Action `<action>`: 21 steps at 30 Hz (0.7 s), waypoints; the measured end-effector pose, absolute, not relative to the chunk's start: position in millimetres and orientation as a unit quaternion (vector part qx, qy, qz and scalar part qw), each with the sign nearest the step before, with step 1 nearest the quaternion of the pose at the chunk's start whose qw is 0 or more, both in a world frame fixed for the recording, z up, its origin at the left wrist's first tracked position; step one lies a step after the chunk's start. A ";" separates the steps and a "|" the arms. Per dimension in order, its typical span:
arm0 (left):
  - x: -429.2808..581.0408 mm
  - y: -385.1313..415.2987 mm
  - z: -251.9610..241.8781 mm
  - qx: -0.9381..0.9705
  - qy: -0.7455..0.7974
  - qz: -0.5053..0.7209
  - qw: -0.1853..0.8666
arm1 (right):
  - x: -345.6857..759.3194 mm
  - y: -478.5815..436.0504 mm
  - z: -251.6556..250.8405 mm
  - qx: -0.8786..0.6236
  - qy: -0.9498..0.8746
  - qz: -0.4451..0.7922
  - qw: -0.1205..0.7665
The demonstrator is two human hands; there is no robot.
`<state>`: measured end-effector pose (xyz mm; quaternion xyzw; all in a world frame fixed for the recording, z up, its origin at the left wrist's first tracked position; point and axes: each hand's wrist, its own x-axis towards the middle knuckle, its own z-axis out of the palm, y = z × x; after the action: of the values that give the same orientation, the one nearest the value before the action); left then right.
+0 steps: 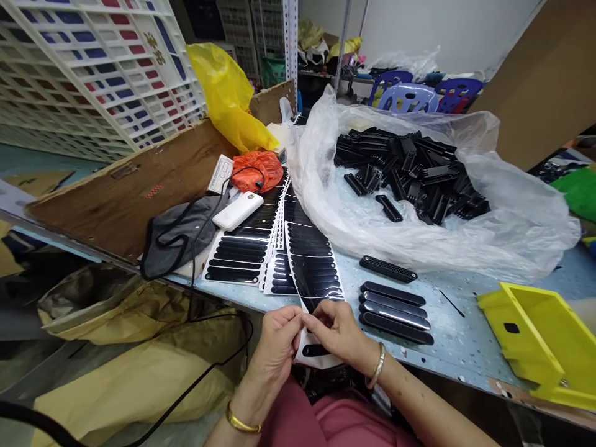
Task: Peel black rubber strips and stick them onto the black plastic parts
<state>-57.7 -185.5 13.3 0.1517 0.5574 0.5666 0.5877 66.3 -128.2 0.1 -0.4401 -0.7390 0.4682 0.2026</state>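
At the table's front edge, my left hand (278,335) and my right hand (342,332) meet with thumbs and fingertips pinched together. Both are closed at a white-backed sheet of black strip stickers (314,267), whose lower end comes over the edge under my hands. The fingers hide the exact spot they grip. Right of the sheet lie several smooth, glossy black strip-shaped pieces (395,312) in a row. Just behind them is a black piece with a mesh-textured face (388,269). More sticker sheets (239,254) are fanned out to the left.
A clear plastic bag (316,180) holds a heap of black parts (410,167). A yellow bin (540,347) stands at right. On the left are a white power bank (238,212), a red bag (257,171), grey cloth (181,233) and a wooden board (112,186). A black cable (193,273) hangs down.
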 end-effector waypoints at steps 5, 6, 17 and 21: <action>-60.9 -186.6 5.4 0.176 0.579 0.564 0.562 | 63.0 -119.1 3.0 -0.435 -0.676 0.559 0.205; -63.4 -186.7 1.2 0.185 0.593 0.566 0.543 | 65.3 -116.5 5.5 -0.438 -0.653 0.582 0.208; -98.8 -178.8 -12.9 0.376 0.753 0.457 0.289 | 188.1 -48.8 80.2 -0.456 -0.503 0.525 0.513; -100.7 -170.5 6.3 0.375 0.795 0.432 0.203 | 198.2 -51.6 83.5 -0.432 -0.527 0.531 0.504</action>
<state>-100.7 -170.5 6.3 0.3751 0.7949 0.4317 0.2028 198.2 -51.6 83.5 -0.4321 -0.5267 0.5310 0.5039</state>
